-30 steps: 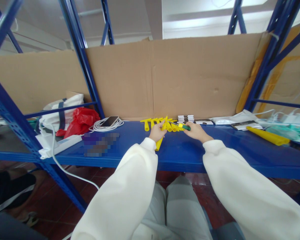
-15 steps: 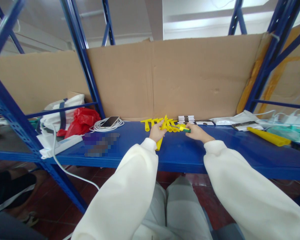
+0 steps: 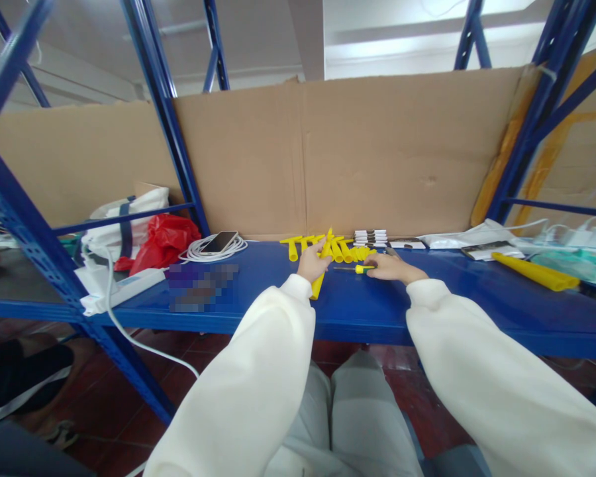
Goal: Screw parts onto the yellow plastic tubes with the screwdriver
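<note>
My left hand (image 3: 314, 264) is closed around a yellow plastic tube (image 3: 317, 287) whose wider end points toward me. Its upper part is partly hidden by the fingers. To the right, my right hand (image 3: 388, 267) has its fingers on the yellow-and-green handle of a screwdriver (image 3: 361, 269). The thin shaft points left, low over the blue shelf and apart from the tube. Behind both hands, several yellow tubular pieces (image 3: 293, 250) stand in a row, some with crossbars. Small yellow pieces (image 3: 363, 253) lie just beyond the screwdriver.
Stacked white items (image 3: 370, 237) rest against the cardboard panel (image 3: 377, 152). On the left are a phone (image 3: 220, 242) on a coiled white cable, a red bag (image 3: 163, 240) and a power strip (image 3: 129, 286). A larger yellow cone (image 3: 536, 271) lies at right on the blue shelf (image 3: 457, 298).
The screwdriver has moved down and away from the tube, now lying nearly level. My right hand has shifted slightly with it, and my left hand stays in place.
</note>
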### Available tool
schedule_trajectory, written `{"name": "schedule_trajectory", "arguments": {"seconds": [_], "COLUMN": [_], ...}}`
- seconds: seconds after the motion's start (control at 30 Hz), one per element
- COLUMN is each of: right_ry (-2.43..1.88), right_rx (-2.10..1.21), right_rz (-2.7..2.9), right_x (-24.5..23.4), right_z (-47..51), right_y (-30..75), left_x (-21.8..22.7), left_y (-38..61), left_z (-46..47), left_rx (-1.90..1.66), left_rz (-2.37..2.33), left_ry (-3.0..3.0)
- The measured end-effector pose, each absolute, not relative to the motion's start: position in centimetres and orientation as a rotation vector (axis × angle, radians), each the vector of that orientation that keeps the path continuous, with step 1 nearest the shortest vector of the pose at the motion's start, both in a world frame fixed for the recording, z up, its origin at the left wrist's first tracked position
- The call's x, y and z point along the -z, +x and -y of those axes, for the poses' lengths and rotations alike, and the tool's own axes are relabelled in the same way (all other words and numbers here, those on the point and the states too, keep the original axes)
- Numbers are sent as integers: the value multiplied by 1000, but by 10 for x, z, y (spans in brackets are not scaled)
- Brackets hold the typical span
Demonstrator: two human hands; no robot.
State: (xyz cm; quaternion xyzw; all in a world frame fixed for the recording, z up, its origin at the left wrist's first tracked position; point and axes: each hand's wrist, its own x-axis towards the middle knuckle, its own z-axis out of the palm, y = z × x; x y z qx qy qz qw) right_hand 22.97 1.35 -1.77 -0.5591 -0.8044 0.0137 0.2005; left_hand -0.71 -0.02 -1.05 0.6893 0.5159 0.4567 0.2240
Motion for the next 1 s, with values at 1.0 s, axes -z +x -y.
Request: {"name": "schedule_trajectory", "arguments": {"seconds": [1.0], "right_ry": [-1146], "right_rx": [25], "right_rz": [1983], "right_x": [15], "right_z": [-27], "right_y": [158], "left_x": [11], "left_y": [-3], "left_z": [3], "left_rx": [-1188], "left_rz": [-1196], "left_ry": [1936]}}
